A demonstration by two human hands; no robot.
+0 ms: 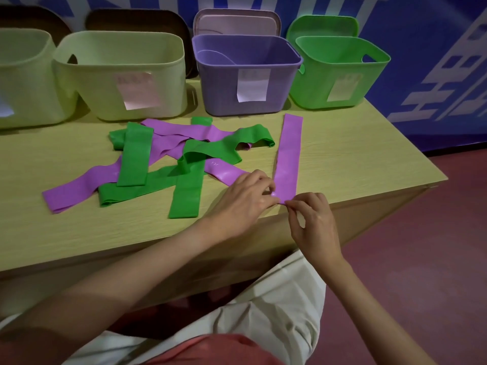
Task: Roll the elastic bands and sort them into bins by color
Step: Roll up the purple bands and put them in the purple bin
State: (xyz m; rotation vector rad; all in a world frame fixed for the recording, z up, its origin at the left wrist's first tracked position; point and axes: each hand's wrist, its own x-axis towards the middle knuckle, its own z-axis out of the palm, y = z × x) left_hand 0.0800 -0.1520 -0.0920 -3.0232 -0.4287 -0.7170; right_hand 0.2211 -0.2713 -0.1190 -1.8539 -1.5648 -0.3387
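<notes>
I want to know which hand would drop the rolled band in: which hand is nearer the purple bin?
Left, narrowly. The left hand lies almost straight in front of the purple bin; the right hand sits nearer the table's edge and further right. Both pinch the purple band.

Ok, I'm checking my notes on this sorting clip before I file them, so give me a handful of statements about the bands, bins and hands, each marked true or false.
1. Both hands pinch the near end of one purple band. True: left hand and right hand meet there.
2. That band lies apart from the pile of bands, pointing toward the bins. True.
3. The pile holds only green bands. False: green and purple are mixed.
4. The purple bin stands at the far right. False: the green bin is to its right.
5. Every bin in view carries a paper label. True.
6. The held band is already a tight roll. False: it lies nearly flat.
</notes>
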